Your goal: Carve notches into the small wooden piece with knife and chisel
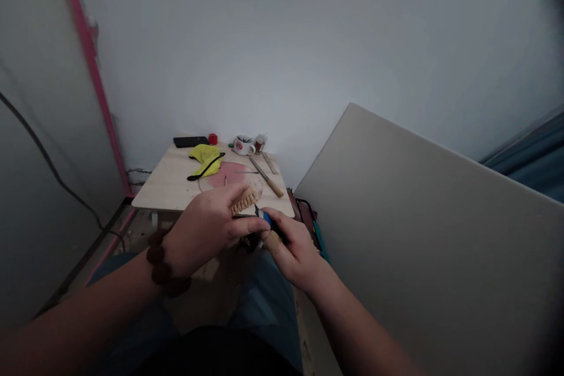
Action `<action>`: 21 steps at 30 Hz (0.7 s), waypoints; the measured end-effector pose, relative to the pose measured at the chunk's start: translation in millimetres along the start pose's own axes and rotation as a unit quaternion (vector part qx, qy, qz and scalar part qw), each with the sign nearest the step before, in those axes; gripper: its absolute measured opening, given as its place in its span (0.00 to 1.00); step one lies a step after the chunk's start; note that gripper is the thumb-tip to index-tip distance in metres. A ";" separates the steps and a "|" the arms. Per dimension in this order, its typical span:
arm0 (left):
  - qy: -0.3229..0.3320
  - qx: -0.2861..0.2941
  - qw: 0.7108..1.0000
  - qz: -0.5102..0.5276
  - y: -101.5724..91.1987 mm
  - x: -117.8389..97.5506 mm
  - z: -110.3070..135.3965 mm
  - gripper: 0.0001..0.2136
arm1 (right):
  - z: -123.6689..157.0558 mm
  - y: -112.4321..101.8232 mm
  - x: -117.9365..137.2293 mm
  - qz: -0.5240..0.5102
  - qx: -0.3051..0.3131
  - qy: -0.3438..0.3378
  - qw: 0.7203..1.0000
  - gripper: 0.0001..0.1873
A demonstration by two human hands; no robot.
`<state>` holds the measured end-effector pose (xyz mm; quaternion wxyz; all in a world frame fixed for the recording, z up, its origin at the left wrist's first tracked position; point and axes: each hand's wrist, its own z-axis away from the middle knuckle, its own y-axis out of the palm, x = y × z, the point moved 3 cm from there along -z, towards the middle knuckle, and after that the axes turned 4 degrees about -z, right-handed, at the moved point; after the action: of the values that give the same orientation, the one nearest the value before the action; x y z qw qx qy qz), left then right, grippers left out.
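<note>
My left hand [207,217] is closed on a light wooden comb [244,202], its teeth showing between fingers and thumb. My right hand [295,247] is wrapped around the dark handle of a small cutting tool with a blue part [265,217]. The tool's pointed metal tip lies close to the comb's lower side; whether it touches cannot be made out. My left thumb rests against the blue part. A tan bandage covers my right thumb. Both hands are over the near edge of a small wooden table [165,188].
A yellow cloth [206,158] with black trim lies on the table beside a wooden-handled file [267,177]. Behind are a black phone [190,141], a red cap [213,138], a white mug [242,147] and a small jar [260,143]. A large pale panel [423,235] stands at right.
</note>
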<state>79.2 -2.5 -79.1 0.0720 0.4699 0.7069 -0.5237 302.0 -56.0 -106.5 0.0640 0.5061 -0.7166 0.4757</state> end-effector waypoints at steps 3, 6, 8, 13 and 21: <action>-0.001 0.004 1.000 -0.002 1.5 -1.4 0.4 0.16 | -0.3 0.6 0.3 -0.006 -0.005 -0.007 1.000 0.19; 0.002 0.004 1.000 0.004 2.5 -2.1 1.6 0.17 | 0.2 -0.4 -1.0 -0.006 -0.017 -0.011 1.000 0.20; 0.001 0.009 1.000 0.007 2.5 -2.5 2.3 0.17 | 0.9 -1.2 -1.9 -0.007 -0.018 -0.016 1.000 0.21; 0.001 0.019 1.000 -0.008 -0.4 -5.2 3.6 0.17 | 2.8 -2.0 -2.4 -0.014 -0.015 -0.038 0.999 0.22; 0.052 0.020 0.998 0.003 2.0 -14.0 8.9 0.17 | 4.6 -1.1 -4.9 -0.024 -0.028 -0.032 0.999 0.22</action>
<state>84.8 -17.9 -76.1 0.0274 0.5002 0.6974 -0.5125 306.9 -56.3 -111.2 0.0664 0.5361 -0.7188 0.4376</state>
